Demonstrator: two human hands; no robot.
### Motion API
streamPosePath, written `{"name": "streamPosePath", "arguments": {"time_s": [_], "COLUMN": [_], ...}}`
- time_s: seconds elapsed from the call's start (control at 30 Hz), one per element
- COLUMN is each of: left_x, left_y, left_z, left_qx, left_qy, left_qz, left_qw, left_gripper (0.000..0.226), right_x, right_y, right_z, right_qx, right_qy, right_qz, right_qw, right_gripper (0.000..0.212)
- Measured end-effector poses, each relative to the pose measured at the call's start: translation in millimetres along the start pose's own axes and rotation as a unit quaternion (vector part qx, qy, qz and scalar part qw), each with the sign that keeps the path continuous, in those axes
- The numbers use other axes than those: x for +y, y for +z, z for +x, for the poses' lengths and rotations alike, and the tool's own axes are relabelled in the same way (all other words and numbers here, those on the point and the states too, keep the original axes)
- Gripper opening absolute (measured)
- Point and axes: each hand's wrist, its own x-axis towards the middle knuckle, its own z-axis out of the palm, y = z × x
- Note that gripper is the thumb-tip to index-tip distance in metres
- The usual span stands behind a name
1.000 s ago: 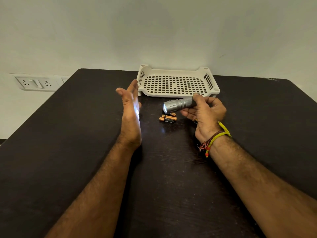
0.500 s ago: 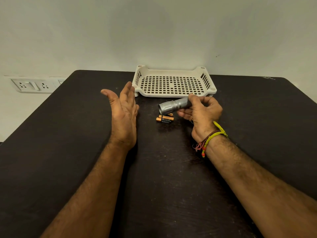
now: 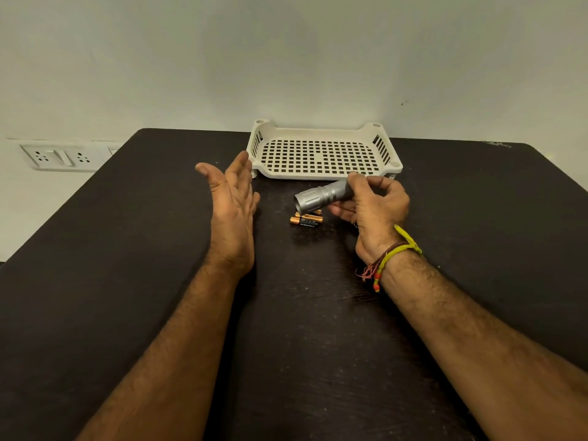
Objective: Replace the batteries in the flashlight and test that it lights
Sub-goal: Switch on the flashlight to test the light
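My right hand (image 3: 374, 211) grips the rear of a silver flashlight (image 3: 321, 196), holding it just above the table with its lens pointing left toward my other hand. The lens looks dark. My left hand (image 3: 234, 202) stands on edge to the left, fingers straight, palm turned toward the flashlight, holding nothing. Under the flashlight head, black and copper batteries (image 3: 306, 219) lie together on the dark table (image 3: 127, 249); the flashlight partly hides them.
A white perforated plastic tray (image 3: 323, 154) sits against the wall at the table's far edge, just behind the flashlight. A wall socket plate (image 3: 60, 157) is at the left, beyond the table's rounded corner.
The flashlight's lens glowed a second ago and now looks dark. My left hand has tilted outward and moved slightly left, away from the flashlight. My right hand keeps its grip.
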Motion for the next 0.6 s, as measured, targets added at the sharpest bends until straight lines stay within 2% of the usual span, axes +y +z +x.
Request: {"name": "streamPosePath", "arguments": {"time_s": [0.17,0.33,0.5,0.6], "left_x": [-5,-7,-3,-2], "left_y": [3,5,4,6], "left_z": [1,-3,-8,-12], "left_qx": [0.021,-0.016,-0.090,-0.124], "left_qy": [0.018,0.012,0.024,0.042], "left_qz": [0.081,0.096,0.166,0.208], "left_qw": [0.996,0.995,0.982,0.969], "left_gripper": [0.065,0.034,0.035,0.028], "right_x": [0,1,2,3], "right_y": [0,-1,-2,-2], "right_z": [-1,-2,-4,-7], "right_qx": [-0.009,-0.036,-0.082,-0.105], "right_qy": [-0.008,-0.033,-0.073,-0.135], "right_qz": [0.000,0.010,0.023,0.004], "right_qw": [1.000,0.999,0.994,0.985], "right_gripper": [0.037,0.032,0.019,0.019]}}
